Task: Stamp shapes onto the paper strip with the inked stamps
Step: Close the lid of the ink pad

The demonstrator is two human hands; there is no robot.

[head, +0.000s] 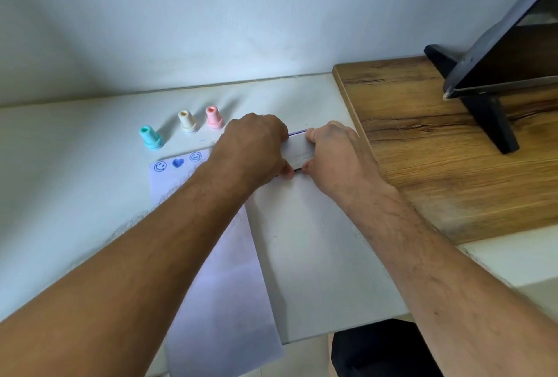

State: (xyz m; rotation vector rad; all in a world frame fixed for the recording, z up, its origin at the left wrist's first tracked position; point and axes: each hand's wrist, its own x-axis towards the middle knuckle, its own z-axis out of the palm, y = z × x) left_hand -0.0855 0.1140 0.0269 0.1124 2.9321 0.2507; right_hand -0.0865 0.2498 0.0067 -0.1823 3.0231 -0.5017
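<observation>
white tabletop [75, 195] carries the long paper strip [217, 271], which runs from the near edge up to three blue prints at its far end: smiley [160, 166], heart [177, 162], small face [195, 156]. beyond it stand the teal stamp [151, 137], cream stamp [187, 120] and pink stamp [214, 117], untouched. left hand [256, 147] and right hand [332, 153] both pinch a flat white ink pad case [299, 148] just right of the strip; if it pops open suddenly, ink could smear the strip or fingers.

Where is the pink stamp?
The pink stamp stands upright on the white table, right of the cream stamp, just left of the left hand.
</observation>
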